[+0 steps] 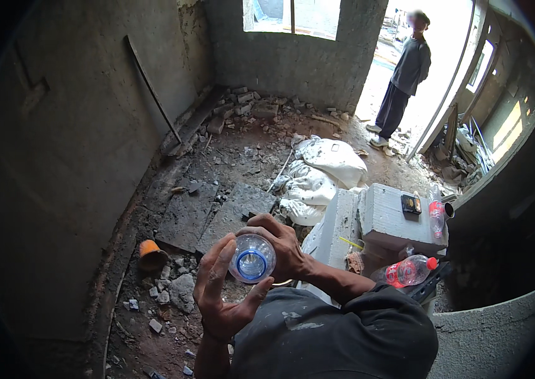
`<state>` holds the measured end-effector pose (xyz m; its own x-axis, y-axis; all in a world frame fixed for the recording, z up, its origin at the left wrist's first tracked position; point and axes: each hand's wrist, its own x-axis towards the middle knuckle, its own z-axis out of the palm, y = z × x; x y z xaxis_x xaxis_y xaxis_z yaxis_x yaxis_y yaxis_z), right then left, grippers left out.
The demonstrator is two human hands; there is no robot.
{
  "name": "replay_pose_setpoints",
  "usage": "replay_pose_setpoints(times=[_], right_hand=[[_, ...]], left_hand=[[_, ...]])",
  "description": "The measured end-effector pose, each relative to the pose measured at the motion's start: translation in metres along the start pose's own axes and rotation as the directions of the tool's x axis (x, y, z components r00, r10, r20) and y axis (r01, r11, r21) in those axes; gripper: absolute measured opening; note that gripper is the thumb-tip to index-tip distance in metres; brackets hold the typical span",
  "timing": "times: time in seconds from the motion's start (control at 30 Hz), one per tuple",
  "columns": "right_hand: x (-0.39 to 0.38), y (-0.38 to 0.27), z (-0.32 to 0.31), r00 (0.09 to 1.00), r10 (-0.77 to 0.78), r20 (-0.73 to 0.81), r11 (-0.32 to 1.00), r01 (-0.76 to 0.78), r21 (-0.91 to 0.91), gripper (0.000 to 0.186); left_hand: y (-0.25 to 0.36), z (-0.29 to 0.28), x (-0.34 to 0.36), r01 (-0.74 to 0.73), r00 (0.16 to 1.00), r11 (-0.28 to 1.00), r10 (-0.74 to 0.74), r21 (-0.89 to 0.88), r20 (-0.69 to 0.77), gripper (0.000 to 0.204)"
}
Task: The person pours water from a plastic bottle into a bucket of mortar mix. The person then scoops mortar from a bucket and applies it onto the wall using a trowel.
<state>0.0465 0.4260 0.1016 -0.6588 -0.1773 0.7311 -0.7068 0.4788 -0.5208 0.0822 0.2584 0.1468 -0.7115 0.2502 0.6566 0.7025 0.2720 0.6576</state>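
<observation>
Both hands are together in front of my chest, around a clear plastic bottle [266, 248] seen from above. A blue ring circles the neck, and its round mouth faces up toward me. My left hand [222, 307] curves around the near left side, with fingers along one edge and the thumb at the lower right. From the far right, my right hand [285, 245] wraps behind the bottle; its fingertips are partly hidden. The lower part of the bottle is out of sight below the neck and hands.
Pale blocks [386, 222] at right bear a dark box [411, 204] and a small bottle [436, 218]. A red-capped bottle [409, 271] lies nearer. White sacks [330, 161], rubble [182, 292] and an orange bucket [151, 247] cover the floor. A person [406, 76] stands in the doorway.
</observation>
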Motion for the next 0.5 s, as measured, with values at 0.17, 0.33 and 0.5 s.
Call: replay_pose_setpoints(times=[0.17, 0.33, 0.5], right_hand=[[0.007, 0.000, 0.003, 1.000, -0.026, 0.007, 1.000, 0.026, 0.001, 0.060], [0.038, -0.012, -0.008, 0.991, -0.132, 0.009, 0.990, 0.132, -0.048, 0.065], [0.077, -0.046, -0.027, 0.939, -0.334, -0.081, 0.939, 0.323, -0.120, 0.058]], left_hand=[[-0.001, -0.002, 0.001, -0.005, 1.000, 0.999, 0.006, 0.037, -0.025, 0.070], [0.001, -0.012, 0.009, -0.185, 0.979, 0.979, 0.191, 0.086, -0.073, 0.080], [0.036, -0.036, 0.031, -0.342, 0.931, 0.928, 0.356, 0.147, -0.080, 0.057]])
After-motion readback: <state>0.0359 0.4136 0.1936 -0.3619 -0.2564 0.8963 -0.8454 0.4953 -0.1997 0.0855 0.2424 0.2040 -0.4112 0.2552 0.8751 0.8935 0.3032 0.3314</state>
